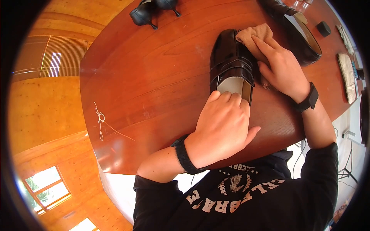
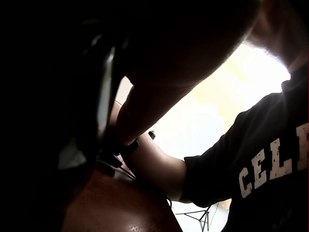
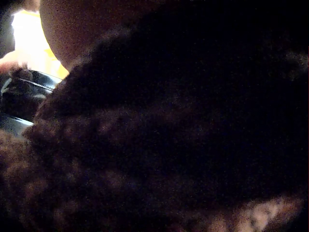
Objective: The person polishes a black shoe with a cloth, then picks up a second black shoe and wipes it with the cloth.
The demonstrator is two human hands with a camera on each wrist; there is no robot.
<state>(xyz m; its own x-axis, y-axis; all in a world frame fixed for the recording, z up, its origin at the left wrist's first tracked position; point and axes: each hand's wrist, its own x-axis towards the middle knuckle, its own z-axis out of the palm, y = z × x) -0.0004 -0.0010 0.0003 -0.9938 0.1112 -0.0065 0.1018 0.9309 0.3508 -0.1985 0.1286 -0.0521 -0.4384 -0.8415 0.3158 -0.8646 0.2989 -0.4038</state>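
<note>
A glossy black loafer (image 1: 229, 50) lies on the wooden table, toe away from the person. My left hand (image 1: 225, 119) holds it at the heel end, fingers bent down into the opening and hidden past the knuckles. A brown cloth (image 1: 254, 40) is bunched under my right hand (image 1: 283, 67), which holds it against the side of the shoe near the toe. In the right wrist view the dark, fuzzy cloth (image 3: 120, 130) fills most of the picture, with part of the shiny shoe (image 3: 24, 101) at the left. The left wrist view is mostly dark.
The matching loafer (image 1: 304, 42) lies at the right, beyond the right hand. Black heeled shoes (image 1: 144, 15) stand at the far edge. A small round black container (image 1: 323, 28) and a pale brush-like pad (image 1: 347, 77) lie at the right; a thin string (image 1: 101, 117) lies at the left.
</note>
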